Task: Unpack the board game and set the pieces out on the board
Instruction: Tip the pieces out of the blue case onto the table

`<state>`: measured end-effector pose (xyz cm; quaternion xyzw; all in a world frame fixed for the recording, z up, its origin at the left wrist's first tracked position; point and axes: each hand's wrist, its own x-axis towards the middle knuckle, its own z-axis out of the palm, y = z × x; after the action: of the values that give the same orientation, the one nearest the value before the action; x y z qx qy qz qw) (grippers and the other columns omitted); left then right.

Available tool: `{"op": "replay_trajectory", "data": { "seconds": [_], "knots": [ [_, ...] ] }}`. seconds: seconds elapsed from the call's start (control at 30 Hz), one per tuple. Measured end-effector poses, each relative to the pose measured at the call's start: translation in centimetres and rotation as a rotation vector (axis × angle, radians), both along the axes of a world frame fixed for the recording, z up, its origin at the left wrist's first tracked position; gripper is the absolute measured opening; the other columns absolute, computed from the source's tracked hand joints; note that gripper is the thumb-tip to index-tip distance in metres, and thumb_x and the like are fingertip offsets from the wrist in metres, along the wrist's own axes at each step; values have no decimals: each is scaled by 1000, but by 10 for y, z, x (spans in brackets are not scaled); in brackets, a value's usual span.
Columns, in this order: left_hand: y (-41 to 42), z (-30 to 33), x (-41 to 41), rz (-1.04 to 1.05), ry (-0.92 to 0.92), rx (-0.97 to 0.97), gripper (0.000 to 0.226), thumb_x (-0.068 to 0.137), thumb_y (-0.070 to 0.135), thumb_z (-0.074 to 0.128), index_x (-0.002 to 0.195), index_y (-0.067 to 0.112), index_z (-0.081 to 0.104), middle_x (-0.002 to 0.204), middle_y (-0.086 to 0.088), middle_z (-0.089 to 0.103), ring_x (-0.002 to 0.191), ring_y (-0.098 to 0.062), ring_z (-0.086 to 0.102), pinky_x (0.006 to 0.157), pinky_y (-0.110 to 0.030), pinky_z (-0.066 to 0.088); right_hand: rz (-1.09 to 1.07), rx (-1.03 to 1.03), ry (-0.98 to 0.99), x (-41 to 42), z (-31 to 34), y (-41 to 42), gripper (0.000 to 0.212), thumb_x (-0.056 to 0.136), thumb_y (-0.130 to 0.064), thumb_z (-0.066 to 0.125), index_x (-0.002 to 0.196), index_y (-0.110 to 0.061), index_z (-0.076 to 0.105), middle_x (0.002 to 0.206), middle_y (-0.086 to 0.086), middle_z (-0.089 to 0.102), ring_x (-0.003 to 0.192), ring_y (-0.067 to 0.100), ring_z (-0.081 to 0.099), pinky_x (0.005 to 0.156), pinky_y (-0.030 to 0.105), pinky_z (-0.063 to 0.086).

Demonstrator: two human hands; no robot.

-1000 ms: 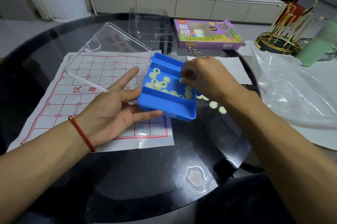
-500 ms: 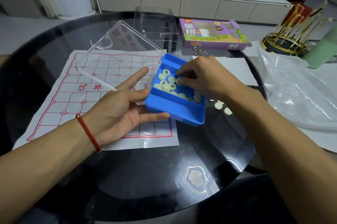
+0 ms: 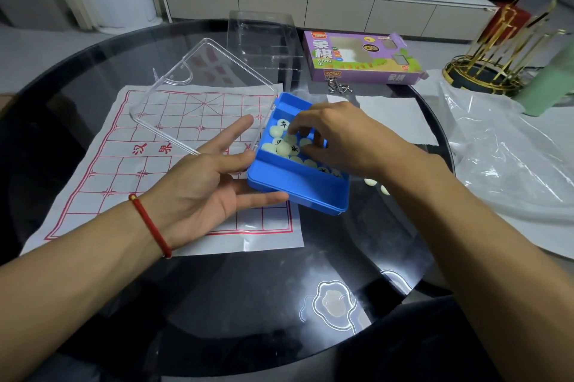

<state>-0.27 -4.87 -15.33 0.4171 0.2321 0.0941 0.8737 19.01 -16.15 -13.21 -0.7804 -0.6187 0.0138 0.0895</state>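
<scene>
The left hand point(image 3: 214, 189) cradles the blue case point(image 3: 298, 186) from below, fingers straight, tipping it over the paper xiangqi board point(image 3: 124, 170) on the worktop point(image 3: 217, 304) so the pale pieces point(image 3: 284, 145) pool together. The right hand point(image 3: 338, 139) reaches in, curled fingers point(image 3: 316, 139) raking among them; whether they pinch one I cannot tell. The clear lid point(image 3: 202, 96) hangs open.

Counts: 1 paper board point(image 3: 174, 164) at 9 o'clock, 1 blue tray point(image 3: 298, 186) at centre with 1 clear hinged lid point(image 3: 202, 96). About 12 pale pieces point(image 3: 284, 145) visible in tray, more hidden under the hand; 2 loose pieces point(image 3: 375, 185) at 3 o'clock. 1 purple game box point(image 3: 360, 58) at 1 o'clock. 1 clear insert point(image 3: 264, 40) at 12. 2 hands.
</scene>
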Motion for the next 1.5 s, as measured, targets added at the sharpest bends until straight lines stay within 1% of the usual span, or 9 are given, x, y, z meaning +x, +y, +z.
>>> {"op": "replay_trajectory", "data": {
  "seconds": [0.37, 0.63, 0.8, 0.9, 1.1, 1.2, 1.27, 1.37, 1.5],
  "knots": [
    [-2, -1, 1, -31, 13, 23, 56, 99, 1, 47, 145, 32, 48, 119, -17, 71, 102, -44, 70, 72, -56, 60, 8, -21, 15, 4, -1, -3, 24, 93, -28, 70, 116, -25, 69, 100, -1, 71, 85, 17, 61, 76, 36, 54],
    [-2, -1, 2, 14, 11, -5, 58, 96, 0, 49, 145, 31, 49, 114, -15, 73, 100, -43, 71, 70, -57, 60, -132, 153, 50, 36, 28, -36, 15, 87, -20, 74, 102, -18, 74, 85, -3, 70, 72, 10, 63, 67, 26, 53],
    [0, -2, 2, 48, 16, -16, 56, 97, 0, 49, 145, 31, 49, 114, -15, 73, 100, -44, 71, 69, -57, 60, -508, -158, 66, 90, 14, -91, 17, 89, -31, 76, 99, -17, 72, 95, 6, 71, 81, 18, 65, 62, 24, 48],
    [0, -2, 2, 55, 15, -9, 56, 99, 0, 48, 145, 30, 49, 115, -15, 73, 100, -44, 71, 69, -57, 60, -579, -280, 129, 102, -2, -109, 20, 88, -35, 76, 96, -17, 73, 96, 5, 72, 81, 14, 64, 66, 26, 50],
    [-1, -3, 2, 59, 14, 4, 55, 100, 1, 48, 145, 32, 49, 118, -15, 72, 103, -43, 70, 71, -57, 60, -520, -243, 132, 97, -21, -105, 23, 89, -38, 74, 97, -16, 72, 91, 2, 70, 78, 10, 62, 62, 21, 45],
    [-1, -3, 2, 57, 13, 4, 55, 99, 2, 48, 145, 33, 50, 118, -15, 72, 102, -43, 70, 72, -58, 60, -486, -181, 53, 92, -12, -100, 15, 92, -29, 73, 99, -15, 73, 94, 4, 71, 81, 16, 63, 67, 26, 49],
    [-2, -3, 2, 50, 12, 4, 55, 99, 2, 49, 144, 33, 50, 119, -15, 72, 102, -43, 70, 71, -58, 60, -386, -23, -1, 83, -3, -93, 9, 92, -18, 71, 99, -15, 76, 96, 3, 75, 80, 15, 66, 71, 29, 53],
    [-3, -4, 3, 44, 12, 7, 56, 98, 1, 50, 143, 33, 51, 120, -14, 71, 102, -43, 70, 70, -56, 60, -146, 128, 139, 48, 9, -72, 13, 89, -23, 75, 102, -20, 76, 92, -13, 73, 78, 6, 69, 73, 21, 57],
    [-2, -4, 2, 20, 4, 33, 56, 98, 3, 49, 143, 35, 51, 123, -14, 70, 103, -42, 70, 71, -57, 60, 27, -51, 194, 20, 11, -51, 19, 94, -22, 70, 111, -29, 75, 92, -28, 63, 84, -2, 62, 77, 21, 51]
  ]
}}
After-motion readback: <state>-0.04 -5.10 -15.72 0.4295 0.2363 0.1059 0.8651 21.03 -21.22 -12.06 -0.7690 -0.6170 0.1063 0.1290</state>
